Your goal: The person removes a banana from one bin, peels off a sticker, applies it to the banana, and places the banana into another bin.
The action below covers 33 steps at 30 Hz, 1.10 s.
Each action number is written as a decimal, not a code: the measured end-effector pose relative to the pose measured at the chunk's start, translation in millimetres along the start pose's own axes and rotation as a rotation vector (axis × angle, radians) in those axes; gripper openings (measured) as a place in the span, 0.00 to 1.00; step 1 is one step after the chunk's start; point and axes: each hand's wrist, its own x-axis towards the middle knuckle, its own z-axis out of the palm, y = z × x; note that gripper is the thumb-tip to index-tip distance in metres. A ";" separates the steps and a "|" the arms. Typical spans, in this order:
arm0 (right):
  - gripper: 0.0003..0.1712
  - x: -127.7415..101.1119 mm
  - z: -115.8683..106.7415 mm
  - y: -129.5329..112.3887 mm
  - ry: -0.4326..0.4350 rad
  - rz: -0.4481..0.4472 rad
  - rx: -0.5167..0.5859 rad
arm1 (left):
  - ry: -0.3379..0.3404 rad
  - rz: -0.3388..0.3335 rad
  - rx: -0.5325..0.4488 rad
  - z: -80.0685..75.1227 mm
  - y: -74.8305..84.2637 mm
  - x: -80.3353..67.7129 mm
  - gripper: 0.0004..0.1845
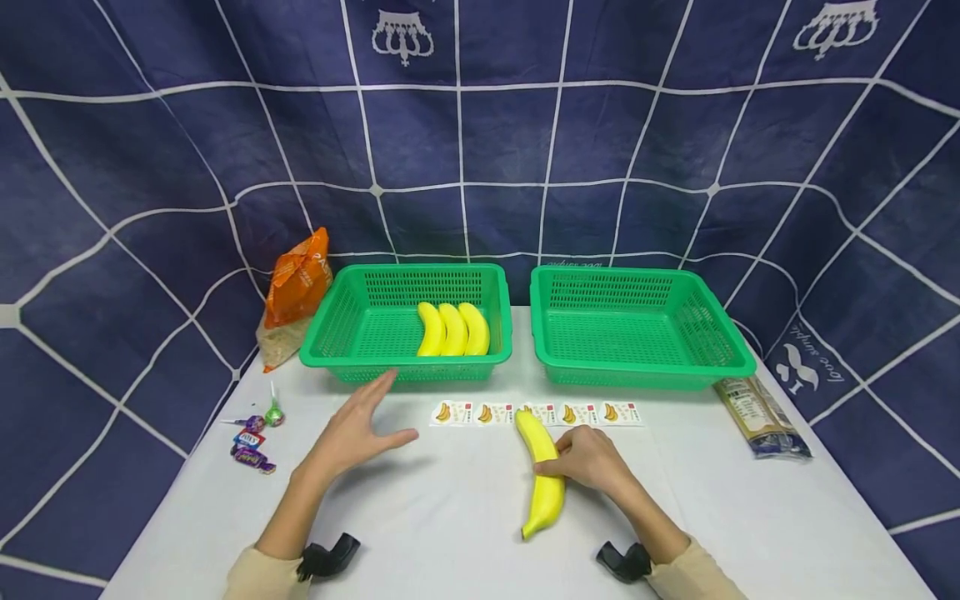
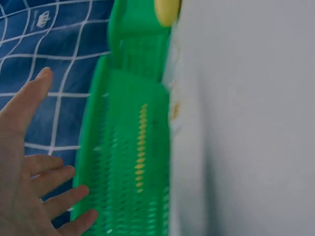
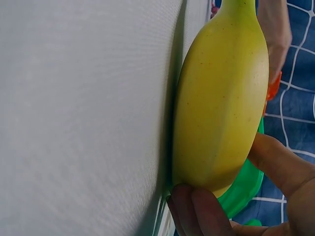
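A yellow banana (image 1: 546,492) stretches lengthwise over the white table, its far tip overlapping the row of banana cards (image 1: 493,414). My right hand (image 1: 592,460) grips it around the middle from the right, thumb on one side and fingers on the other; the right wrist view shows this banana (image 3: 221,103) large beside the tabletop. My left hand (image 1: 358,433) hovers over the table in front of the left green basket (image 1: 337,361), fingers spread and holding nothing. In the left wrist view, that hand (image 2: 34,182) shows straight fingers. Three bananas (image 1: 453,330) lie side by side in the left basket.
A second green basket (image 1: 645,375) stands at the back right, nothing inside. An orange bag (image 1: 298,283) leans beside the left basket. Wrapped candies (image 1: 251,450) and a green lollipop (image 1: 274,413) lie at left. A flat packet (image 1: 761,417) is at right, below a blue curtain (image 1: 510,142).
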 end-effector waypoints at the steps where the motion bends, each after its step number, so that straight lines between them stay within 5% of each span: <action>1: 0.26 -0.1 -0.1 0.0 0.000 -0.002 0.001 | -0.070 -0.001 0.014 5.9 1.5 0.3 0.54; 4: 0.27 -0.1 -0.2 0.5 -0.002 -0.003 0.007 | -0.181 0.028 0.039 23.1 1.0 4.5 0.55; 7: 0.28 -0.1 -0.7 1.2 -0.008 -0.001 0.011 | -0.222 0.054 0.062 37.2 -2.1 10.2 0.55; 19: 0.29 1.4 -0.7 1.3 -0.016 0.002 0.010 | -0.204 0.127 0.154 64.0 -16.3 20.8 0.50; 33: 0.28 -0.3 -0.2 -1.6 -0.019 -0.003 0.011 | -0.213 0.161 0.213 69.0 -23.4 17.9 0.48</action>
